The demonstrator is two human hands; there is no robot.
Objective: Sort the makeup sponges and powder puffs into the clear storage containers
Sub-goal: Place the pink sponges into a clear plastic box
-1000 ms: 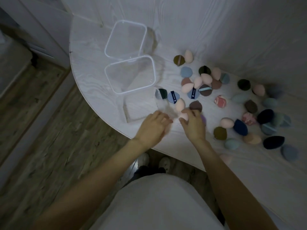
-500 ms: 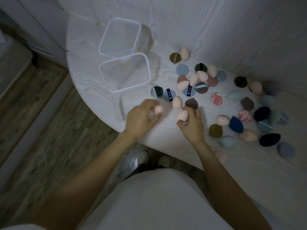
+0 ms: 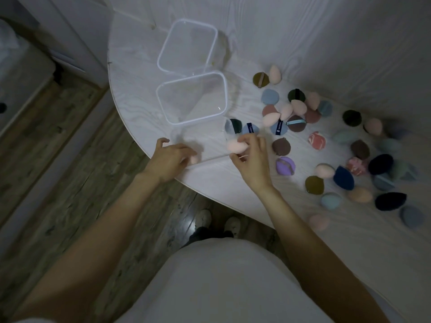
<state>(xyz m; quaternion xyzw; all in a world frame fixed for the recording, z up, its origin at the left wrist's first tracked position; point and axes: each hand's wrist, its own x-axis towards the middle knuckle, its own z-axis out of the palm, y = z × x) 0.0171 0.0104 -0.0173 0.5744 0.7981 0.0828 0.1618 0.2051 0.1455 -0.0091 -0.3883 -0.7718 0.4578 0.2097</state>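
Two clear square containers stand on the white table (image 3: pixel 140 73): the near container (image 3: pixel 161 103) and the far container (image 3: pixel 163 47) behind it. My left hand (image 3: pixel 168 159) sits at the table's front edge with a small pink sponge (image 3: pixel 194 159) at its fingertips. My right hand (image 3: pixel 251 159) holds a pink egg-shaped sponge (image 3: pixel 235 145) just right of the near container's front corner. Several sponges and puffs lie scattered to the right, among them a purple puff (image 3: pixel 285 166), a brown puff (image 3: pixel 281 146) and a dark blue puff (image 3: pixel 343 178).
The table's curved edge runs from upper left to lower right. A wood-grain wall stands behind it. Wooden floor and my shoes (image 3: pixel 217 222) show below the edge. A white cabinet (image 3: pixel 70 38) stands at the far left.
Both hands have drawn apart, each with a pink sponge. The left hand went left toward the table edge; the right hand lifted its sponge toward the near container.
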